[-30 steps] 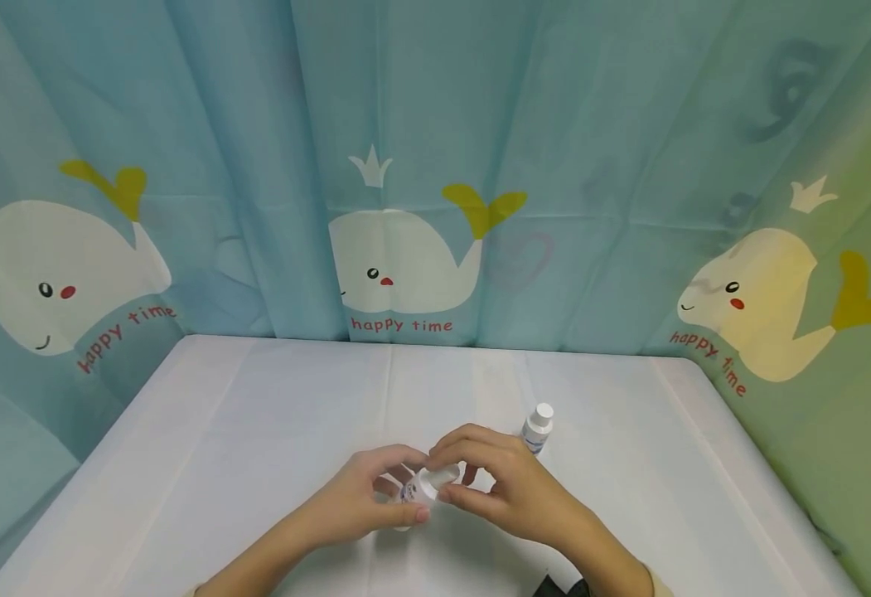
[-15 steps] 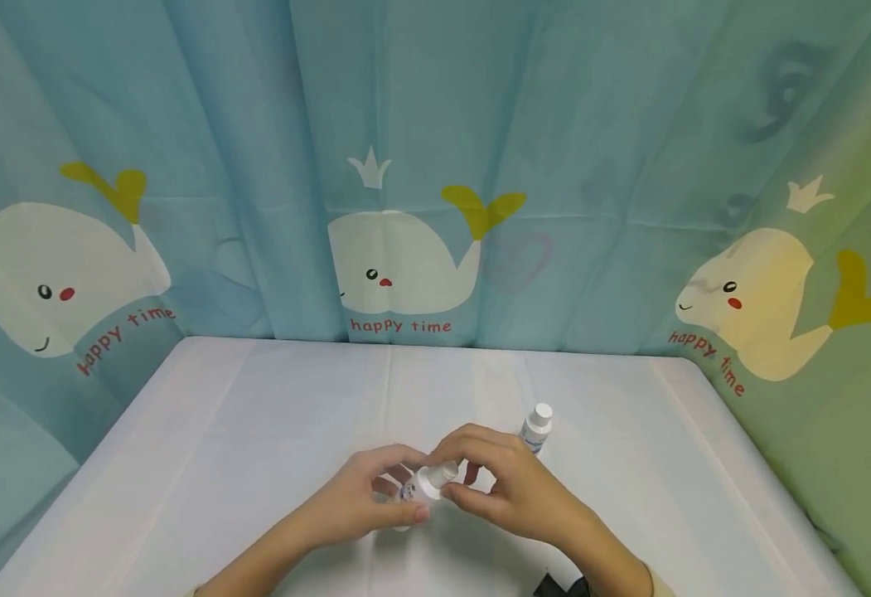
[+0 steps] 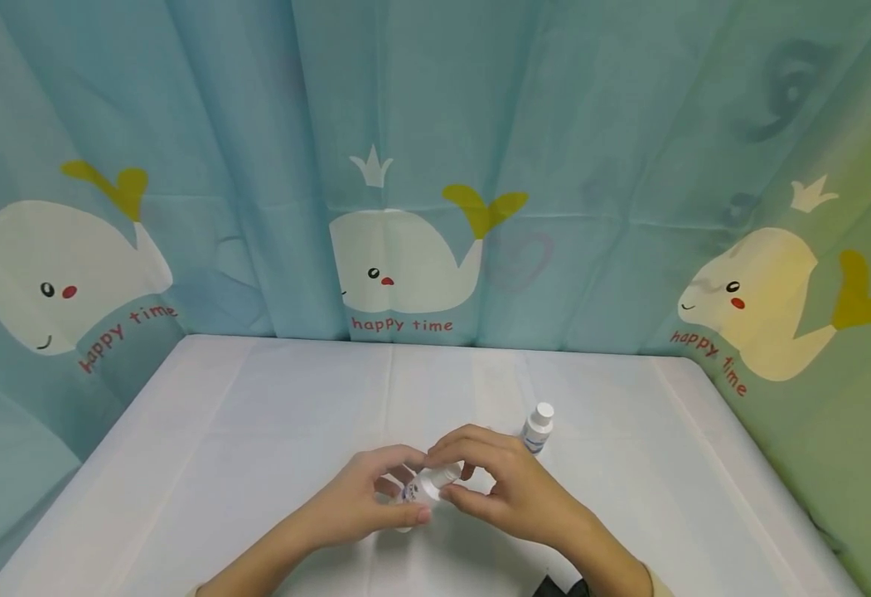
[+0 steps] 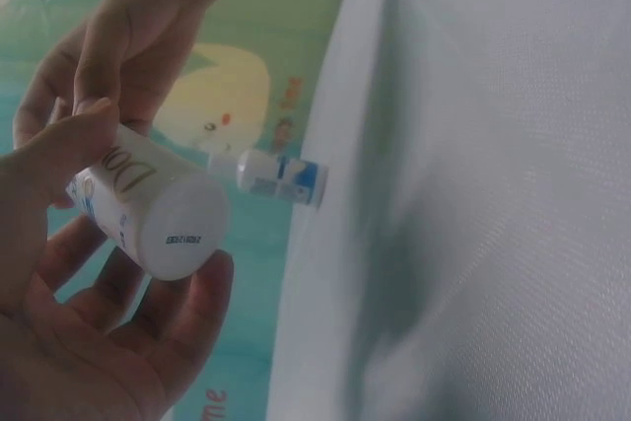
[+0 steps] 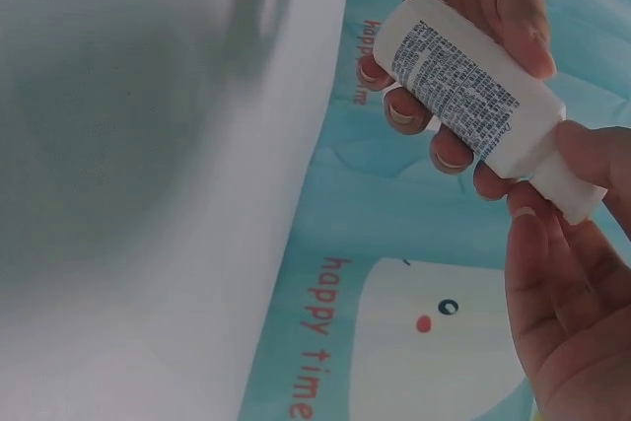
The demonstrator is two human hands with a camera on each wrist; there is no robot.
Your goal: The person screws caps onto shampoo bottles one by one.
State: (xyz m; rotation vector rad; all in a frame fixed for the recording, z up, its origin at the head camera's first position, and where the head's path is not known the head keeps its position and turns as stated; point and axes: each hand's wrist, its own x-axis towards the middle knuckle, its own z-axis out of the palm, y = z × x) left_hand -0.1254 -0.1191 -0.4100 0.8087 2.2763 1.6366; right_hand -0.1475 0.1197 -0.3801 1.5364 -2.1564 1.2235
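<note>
A small white bottle (image 3: 414,491) is tilted above the table, its capped end pointing to the right. My left hand (image 3: 360,502) grips its body, thumb on the near side and fingers behind. In the left wrist view the bottle's round base (image 4: 183,229) faces the camera and bears a printed code. With thumb and fingertips, my right hand (image 3: 502,477) pinches the white cap (image 5: 572,186). Dense printing covers the label (image 5: 454,86) in the right wrist view. Just beyond the right hand, a second white bottle (image 3: 537,428) stands upright, its cap on.
A white cloth covers the table (image 3: 293,406). Behind it and at both sides hangs a blue-green curtain (image 3: 592,166) with whale prints. Part of a black object (image 3: 554,587) shows at the near edge, beside the right forearm.
My right thumb and fingertips have shifted slightly at the cap. The left hand and both bottles stay almost where they were.
</note>
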